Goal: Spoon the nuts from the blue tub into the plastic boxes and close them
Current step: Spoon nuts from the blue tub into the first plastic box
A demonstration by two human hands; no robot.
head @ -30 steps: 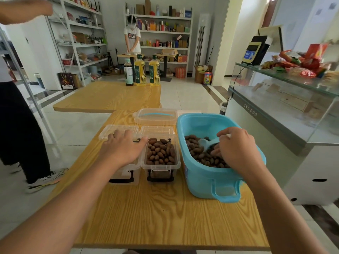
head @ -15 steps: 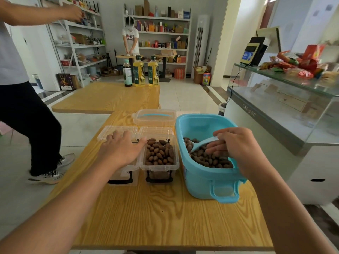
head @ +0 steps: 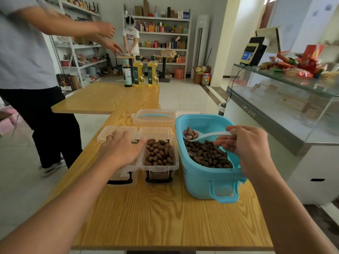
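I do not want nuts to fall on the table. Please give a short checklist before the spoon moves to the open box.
1. Spoon loaded with nuts: ok.
2. Right hand grips the spoon handle: ok.
3. Open box uncovered: ok.
4. Room left in that box: not ok, nuts already near the rim.
5. Left hand rests on the neighbouring box: ok.
6. That box's fill level: cannot tell, the hand hides it.

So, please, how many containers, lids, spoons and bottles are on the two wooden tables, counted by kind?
Clear plastic boxes: 2, the left box and the right box
Blue tub: 1
Loose lid with blue handle: 1
Spoon: 1
Bottles: 3, one dark bottle and two oil bottles
Total: 8
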